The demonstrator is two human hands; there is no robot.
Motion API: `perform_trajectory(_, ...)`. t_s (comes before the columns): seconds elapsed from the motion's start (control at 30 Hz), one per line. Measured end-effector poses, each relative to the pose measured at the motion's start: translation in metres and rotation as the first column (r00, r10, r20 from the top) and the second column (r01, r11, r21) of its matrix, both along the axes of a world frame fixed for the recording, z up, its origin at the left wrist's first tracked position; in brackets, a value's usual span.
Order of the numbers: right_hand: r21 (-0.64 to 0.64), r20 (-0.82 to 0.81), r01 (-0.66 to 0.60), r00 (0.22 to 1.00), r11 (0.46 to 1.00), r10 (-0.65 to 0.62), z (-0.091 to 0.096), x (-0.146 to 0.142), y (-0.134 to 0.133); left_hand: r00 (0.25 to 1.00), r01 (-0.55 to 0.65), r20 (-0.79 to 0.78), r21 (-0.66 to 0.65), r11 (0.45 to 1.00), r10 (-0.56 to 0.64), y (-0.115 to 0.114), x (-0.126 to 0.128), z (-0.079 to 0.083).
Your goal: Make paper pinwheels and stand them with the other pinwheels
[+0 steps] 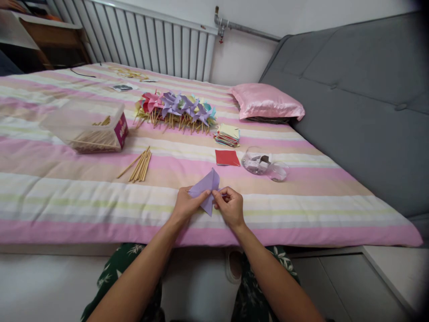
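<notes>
Person's left forearm [142,268]: bare, angled forward and inward; left grip [189,203], thumb [203,196] extended inward. Right forearm [268,270]: likewise bare; right grip [230,208], fingers [230,192] curled, thumb-side pinched.

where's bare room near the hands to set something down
Bare bedspread: between loose sticks and left hand; right of the right hand. Crowded: beyond the hands, where red square, paper stack and clear container cluster.

The person wears dark green trousers [117,264] with pale leaf prints, lower frame; left hand [187,203], right hand [232,208], forearms [144,273] bare.
</notes>
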State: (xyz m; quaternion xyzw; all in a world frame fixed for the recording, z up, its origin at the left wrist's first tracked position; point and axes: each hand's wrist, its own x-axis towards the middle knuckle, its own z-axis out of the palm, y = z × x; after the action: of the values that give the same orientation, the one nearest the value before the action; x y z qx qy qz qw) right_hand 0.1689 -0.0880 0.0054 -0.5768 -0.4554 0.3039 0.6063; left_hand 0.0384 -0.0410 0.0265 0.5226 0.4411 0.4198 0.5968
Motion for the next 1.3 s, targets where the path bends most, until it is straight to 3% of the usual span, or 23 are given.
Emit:
perform_trajectory(0.3, 0.014, 0.02, 0.01, 1.0, 1.0, -0.01, -0.002, 0.0, 0.001, 0.998, 0.017, 0.053, -0.009, 1.0, -0.017, 0.0, 0.001, 0.003)
perform_trajectory(0.6, 0.11, -0.063, 0.011, 0.998, 0.994, -0.004, 0.003, -0.003, -0.005, 0.991, -0.062, 0.115, -0.069, 0.996, 0.069, 0.001, -0.001, 0.0)
perform_trajectory(0.8, 0.21, -0.253, -0.093, 0.956, 0.973, 0.146, 0.005, -0.004, -0.003, 0.979, -0.08, 0.179, -0.082, 0.993, 0.094, -0.004, 0.0, 0.008)
perform_trajectory(1.0, 0.144, -0.311, -0.203, 0.92, 0.969, 0.239, 0.003, 0.0, -0.001, 0.984, -0.081, 0.155, -0.065, 0.995, 0.09, -0.007, 0.005, 0.004)
perform_trajectory(1.23, 0.087, -0.464, -0.174, 0.864, 0.981, 0.194, 0.004, 0.001, -0.003, 0.994, -0.011, 0.105, -0.052, 0.999, 0.017, -0.009, 0.006, 0.005)
perform_trajectory(1.3, 0.048, -0.506, -0.169, 0.845, 0.984, 0.17, 0.006, 0.004, -0.002, 0.988, 0.079, 0.134, -0.042, 0.996, -0.073, -0.008, 0.002, 0.007)
